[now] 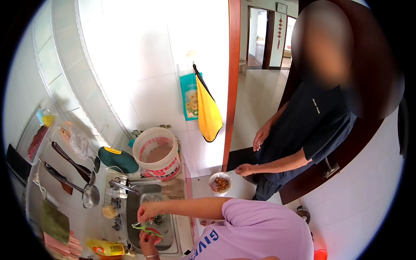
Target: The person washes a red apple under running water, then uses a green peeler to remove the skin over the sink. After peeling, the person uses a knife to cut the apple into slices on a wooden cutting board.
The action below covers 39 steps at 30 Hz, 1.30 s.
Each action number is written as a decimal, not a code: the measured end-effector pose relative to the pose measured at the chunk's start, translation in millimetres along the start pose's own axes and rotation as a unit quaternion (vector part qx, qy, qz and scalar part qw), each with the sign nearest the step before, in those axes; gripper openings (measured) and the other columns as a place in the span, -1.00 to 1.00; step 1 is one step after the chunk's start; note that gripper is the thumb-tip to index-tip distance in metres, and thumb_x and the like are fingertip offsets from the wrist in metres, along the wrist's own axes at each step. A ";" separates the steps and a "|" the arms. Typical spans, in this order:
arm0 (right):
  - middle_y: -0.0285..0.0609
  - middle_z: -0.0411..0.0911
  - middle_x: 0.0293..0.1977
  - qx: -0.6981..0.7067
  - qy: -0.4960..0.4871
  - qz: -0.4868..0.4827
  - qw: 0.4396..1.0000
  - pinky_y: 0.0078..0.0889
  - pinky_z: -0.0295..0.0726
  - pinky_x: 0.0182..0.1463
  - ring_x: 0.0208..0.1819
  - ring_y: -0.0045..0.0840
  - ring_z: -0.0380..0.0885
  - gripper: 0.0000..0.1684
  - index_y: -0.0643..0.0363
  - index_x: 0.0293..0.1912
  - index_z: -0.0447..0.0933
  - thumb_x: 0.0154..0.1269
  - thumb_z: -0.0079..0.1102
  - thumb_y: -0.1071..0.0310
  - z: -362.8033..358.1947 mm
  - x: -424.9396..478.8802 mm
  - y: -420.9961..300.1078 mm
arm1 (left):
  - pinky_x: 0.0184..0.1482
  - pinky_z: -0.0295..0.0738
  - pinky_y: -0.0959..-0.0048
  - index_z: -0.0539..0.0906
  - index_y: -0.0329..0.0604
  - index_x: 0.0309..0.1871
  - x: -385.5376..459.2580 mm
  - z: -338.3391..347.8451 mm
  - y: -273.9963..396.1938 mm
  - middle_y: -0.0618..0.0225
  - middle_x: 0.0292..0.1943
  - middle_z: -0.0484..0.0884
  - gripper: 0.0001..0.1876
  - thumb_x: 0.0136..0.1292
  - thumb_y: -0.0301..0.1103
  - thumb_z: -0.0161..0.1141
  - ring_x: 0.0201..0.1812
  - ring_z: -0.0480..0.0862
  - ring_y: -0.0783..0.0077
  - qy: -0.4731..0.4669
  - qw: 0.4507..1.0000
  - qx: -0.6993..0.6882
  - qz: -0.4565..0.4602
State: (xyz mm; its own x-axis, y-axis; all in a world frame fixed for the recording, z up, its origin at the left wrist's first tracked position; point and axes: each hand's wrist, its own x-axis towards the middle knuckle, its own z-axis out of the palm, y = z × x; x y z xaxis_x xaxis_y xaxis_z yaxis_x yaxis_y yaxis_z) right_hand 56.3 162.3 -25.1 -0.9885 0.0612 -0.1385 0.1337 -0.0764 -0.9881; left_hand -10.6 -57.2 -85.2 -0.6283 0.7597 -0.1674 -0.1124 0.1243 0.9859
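Observation:
Over the steel sink [169,239], my right hand [148,212] is at the upper side, its fingers pinched around a small metal-edged tool, perhaps a peeler. Just below it, my left hand [149,243] holds a slender green item [146,228] with a pinkish-red piece [157,240] against it; what exactly they are cannot be told. The two hands are close together but apart. A round drain strainer [159,221] lies in the sink beside my right hand. The faucet [125,187] reaches over the sink's edge.
A large white bucket [156,154] stands beyond the sink. Utensils [89,195] hang on the wall; a yellow bottle [107,247] is near the sink. A person in dark clothes [292,139] stands at the right, one hand beside a lined waste bin [220,184]. A yellow cloth [209,113] hangs on the wall.

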 end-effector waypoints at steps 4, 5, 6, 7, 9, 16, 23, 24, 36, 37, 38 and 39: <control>-0.37 0.58 -0.47 -0.044 -0.025 0.040 0.998 -0.47 0.51 -0.43 -0.45 -0.66 0.50 -0.68 0.12 -0.29 0.70 0.10 0.44 0.08 11.1 17.6 -9.6 | -0.18 0.62 0.09 0.68 0.05 0.08 -9.6 -28.9 -13.2 0.15 -0.09 0.67 -0.52 0.26 0.15 0.20 -0.15 0.68 0.23 0.048 0.992 0.115 0.025; -0.36 0.58 -0.47 -0.061 -0.030 0.063 0.996 -0.47 0.52 -0.43 -0.44 -0.65 0.51 -0.67 0.12 -0.27 0.71 0.09 0.45 0.07 9.1 20.1 -11.9 | -0.20 0.63 0.26 0.67 -0.10 -0.03 3.3 -34.5 -15.8 0.26 -0.09 0.60 -0.68 0.19 -0.21 0.22 -0.12 0.64 0.34 0.028 0.995 0.088 0.034; -0.38 0.59 -0.44 -0.039 -0.038 0.082 0.995 -0.48 0.55 -0.38 -0.42 -0.66 0.52 -0.64 0.14 -0.22 0.71 0.14 0.43 0.06 16.9 18.2 -4.3 | -0.22 0.63 0.43 0.66 -0.26 -0.13 -15.5 -27.8 6.2 0.37 -0.09 0.53 -0.78 0.11 -0.57 0.24 -0.10 0.61 0.46 0.044 0.997 0.054 0.022; -0.39 0.60 -0.42 -0.021 -0.049 0.102 0.993 -0.50 0.58 -0.33 -0.39 -0.67 0.53 -0.61 0.17 -0.16 0.71 0.19 0.41 0.05 7.3 14.0 -0.5 | -0.23 0.55 0.46 0.68 -0.22 -0.14 -18.6 -11.0 27.7 0.36 -0.15 0.54 -0.75 0.06 -0.53 0.28 -0.17 0.61 0.45 0.040 0.997 0.059 0.014; -0.39 0.62 -0.39 -0.040 -0.064 0.092 0.993 -0.50 0.57 -0.37 -0.41 -0.67 0.53 -0.64 0.12 -0.20 0.71 0.17 0.45 0.05 14.2 25.4 28.3 | -0.16 0.54 0.44 0.70 -0.18 -0.14 -21.6 -26.0 6.5 0.34 -0.20 0.57 -0.73 0.04 -0.45 0.36 -0.22 0.62 0.38 0.033 0.993 0.109 -0.017; -0.45 0.60 -0.35 -0.024 -0.068 0.094 0.993 -0.59 0.52 -0.20 -0.26 -0.76 0.53 -0.78 0.05 -0.28 0.64 0.27 0.37 0.12 17.3 -15.6 -62.7 | 0.27 0.36 0.23 0.72 -0.05 -0.25 -43.9 -15.8 70.9 0.23 0.18 0.55 -0.76 0.00 -0.26 0.45 0.20 0.49 0.09 0.108 0.929 0.316 0.161; -0.52 0.46 -0.49 -0.028 -0.101 0.141 0.984 -0.66 0.28 -0.33 -0.41 -0.81 0.37 -0.68 -0.03 -0.48 0.54 0.28 0.37 0.06 28.9 23.4 -45.8 | 0.31 0.32 0.20 0.70 -0.07 -0.29 -49.5 -22.7 57.8 0.24 0.20 0.53 -0.79 0.00 -0.27 0.43 0.19 0.47 0.07 0.138 0.918 0.336 0.162; -0.53 0.44 -0.51 -0.020 -0.115 0.143 0.983 -0.65 0.25 -0.35 -0.43 -0.82 0.34 -0.67 -0.03 -0.49 0.53 0.27 0.38 0.06 27.6 27.4 -40.8 | 0.31 0.30 0.20 0.71 -0.06 -0.30 -50.0 -21.0 54.6 0.25 0.19 0.54 -0.79 -0.01 -0.26 0.43 0.19 0.46 0.07 0.141 0.918 0.334 0.158; -0.41 0.59 -0.25 0.094 -0.146 0.178 0.968 -0.60 0.46 -0.09 -0.26 -0.72 0.46 -0.70 0.22 -0.03 0.62 0.33 0.32 0.27 31.6 33.3 -40.4 | 0.30 0.31 0.25 0.73 -0.01 -0.27 -62.1 -28.6 37.1 0.28 0.17 0.55 -0.79 -0.01 -0.26 0.44 0.18 0.48 0.10 0.144 0.963 0.216 0.066; -0.40 0.59 -0.25 0.107 -0.144 0.188 0.966 -0.60 0.46 -0.09 -0.25 -0.72 0.46 -0.72 0.22 -0.03 0.62 0.34 0.31 0.28 31.1 32.5 -40.7 | 0.30 0.31 0.26 0.73 -0.01 -0.26 -62.7 -28.2 37.2 0.29 0.17 0.55 -0.78 0.00 -0.26 0.44 0.18 0.48 0.10 0.143 0.962 0.225 0.068; -0.41 0.59 -0.25 0.089 -0.159 0.184 0.966 -0.60 0.46 -0.10 -0.25 -0.72 0.47 -0.72 0.20 -0.03 0.63 0.34 0.30 0.27 28.5 34.9 -35.2 | 0.30 0.31 0.26 0.73 -0.01 -0.26 -63.5 -27.5 37.7 0.29 0.16 0.55 -0.78 0.00 -0.26 0.44 0.18 0.48 0.10 0.142 0.960 0.233 0.070; -0.42 0.60 -0.25 0.073 -0.174 0.178 0.966 -0.60 0.46 -0.11 -0.24 -0.73 0.48 -0.73 0.18 -0.04 0.64 0.34 0.29 0.25 26.4 39.1 -28.2 | 0.30 0.31 0.26 0.73 -0.01 -0.25 -64.1 -26.9 38.6 0.30 0.16 0.55 -0.78 0.00 -0.25 0.43 0.18 0.49 0.11 0.140 0.957 0.243 0.072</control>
State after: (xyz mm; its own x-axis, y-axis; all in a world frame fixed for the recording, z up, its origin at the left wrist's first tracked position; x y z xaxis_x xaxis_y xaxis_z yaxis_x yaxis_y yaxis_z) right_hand 12.1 140.6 -0.9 -0.8490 -0.3304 -0.4123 0.4836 -0.1716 -0.8583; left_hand 4.6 -118.2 -36.6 -0.7998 0.5988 0.0421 0.3191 0.3647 0.8748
